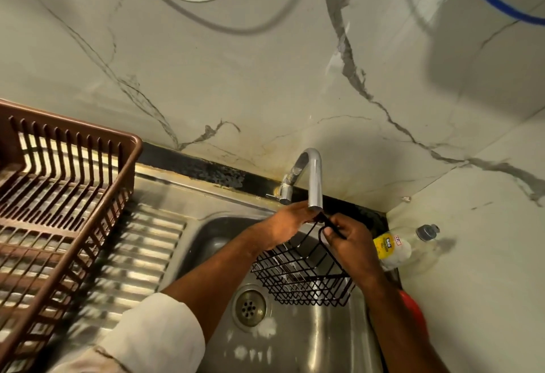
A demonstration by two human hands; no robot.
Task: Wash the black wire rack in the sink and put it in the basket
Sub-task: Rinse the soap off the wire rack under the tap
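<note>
the black wire rack (303, 272) is hanging over the steel sink (295, 343), just under the spout of the tap (313, 178), with its mesh body at about five o'clock from the spout and above the drain (250, 307). the left hand (287, 223) is reaching in from seven o'clock and curling its fingers around the rack's upper wire at the spout's mouth. the right hand (351, 243) is coming in from five o'clock and pinching the rack's looped hanger wire between thumb and fingertips, just beside the left hand. both hands are holding the rack clear of the sink floor. whether water is running is too blurred to tell. the brown basket (59, 195) is sitting at nine o'clock from the sink on the ribbed drainboard (138, 254), well apart from the rack. a bottle (398, 247) with a yellow label is lying at three o'clock from the rack, on the counter by the marble wall (265, 77). a red object (413, 310) is showing behind the right forearm.
</note>
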